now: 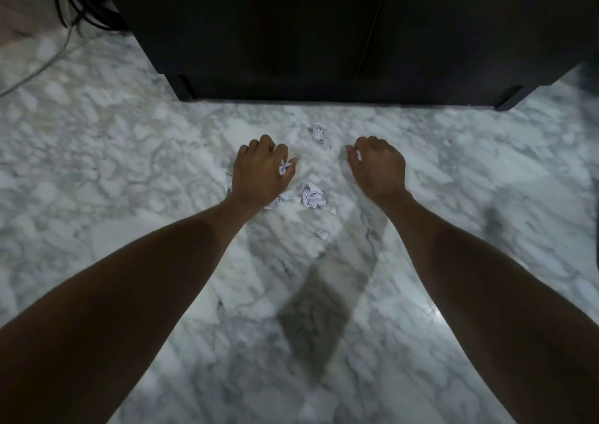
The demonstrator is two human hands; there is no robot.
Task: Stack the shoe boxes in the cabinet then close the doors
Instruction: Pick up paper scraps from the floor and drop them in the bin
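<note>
Shoe boxes aren't anywhere in view — just the dark cabinet with its doors looking shut. The person's left hand is curled round a crumpled paper scrap; the right hand is curled too, maybe pinching a bit of white, can't tell. More paper wads lie between them on the marble floor — best to scoop those together, not singly.

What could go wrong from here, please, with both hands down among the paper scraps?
The left hand grips a paper wad; reaching for more could spill it. Small scraps nearly match the marble floor and may be missed. The right hand shows a bit of white; whether it holds paper is unclear.
</note>
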